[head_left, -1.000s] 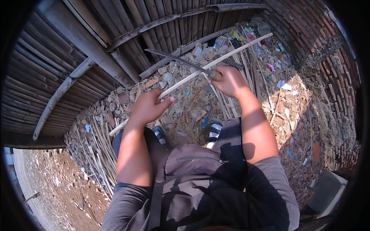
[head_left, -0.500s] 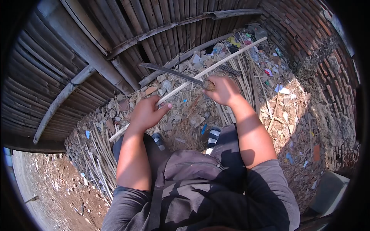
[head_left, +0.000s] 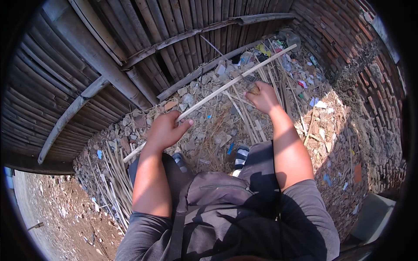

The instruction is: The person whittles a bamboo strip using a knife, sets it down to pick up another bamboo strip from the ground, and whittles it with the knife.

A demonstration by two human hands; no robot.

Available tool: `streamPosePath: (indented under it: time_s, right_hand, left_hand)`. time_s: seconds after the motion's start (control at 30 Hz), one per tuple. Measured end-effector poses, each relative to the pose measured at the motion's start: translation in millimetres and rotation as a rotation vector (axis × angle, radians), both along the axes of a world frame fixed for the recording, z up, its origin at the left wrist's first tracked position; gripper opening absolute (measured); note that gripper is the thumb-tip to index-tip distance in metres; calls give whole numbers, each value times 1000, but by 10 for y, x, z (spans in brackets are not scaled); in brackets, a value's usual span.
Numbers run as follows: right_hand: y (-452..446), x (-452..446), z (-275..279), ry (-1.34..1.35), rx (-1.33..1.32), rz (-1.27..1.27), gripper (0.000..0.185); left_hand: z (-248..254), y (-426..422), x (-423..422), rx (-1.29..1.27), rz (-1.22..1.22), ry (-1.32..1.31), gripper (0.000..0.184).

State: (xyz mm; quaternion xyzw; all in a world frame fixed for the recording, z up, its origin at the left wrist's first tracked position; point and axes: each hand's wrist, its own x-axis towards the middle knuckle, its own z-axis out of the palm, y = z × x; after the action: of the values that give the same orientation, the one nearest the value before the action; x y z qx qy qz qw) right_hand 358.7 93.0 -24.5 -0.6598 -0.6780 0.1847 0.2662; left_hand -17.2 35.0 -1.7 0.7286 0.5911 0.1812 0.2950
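A long pale bamboo strip (head_left: 235,81) runs diagonally from lower left to upper right. Around its lower part my left hand (head_left: 164,129) is closed, thumb lying toward the right. My right hand (head_left: 264,98) is wrapped round the wooden handle (head_left: 253,89) of a long knife, to the right of the strip. The thin dark blade (head_left: 216,48) points up and left, crossing the strip near its middle; it appears nearly edge-on, so whether it touches the strip cannot be told.
Cut strips (head_left: 114,180) lie in a heap at the left, others (head_left: 248,115) near my right hand. Rubble and litter (head_left: 209,126) cover the ground. A bamboo wall (head_left: 183,30) stands ahead, a brick wall (head_left: 331,32) at the right, a grey box (head_left: 371,217) at lower right.
The knife in my right hand has swung from pointing left to pointing up and left, and the hand has shifted slightly right. My left hand stays on the strip, nearly still.
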Motion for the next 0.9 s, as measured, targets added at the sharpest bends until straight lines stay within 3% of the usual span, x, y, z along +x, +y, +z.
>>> streamPosePath:
  time_s: [0.3, 0.5, 0.9]
  right_hand:
    - [-171, -468, 179, -205, -70, 296, 49]
    - [-177, -456, 124, -75, -16, 278, 52]
    - [-135, -355, 146, -133, -21, 225, 45]
  left_hand:
    - [-6, -18, 22, 4, -22, 60, 60]
    - [-17, -13, 10, 7, -27, 41, 60]
    - [-4, -13, 5, 4, -28, 41, 59]
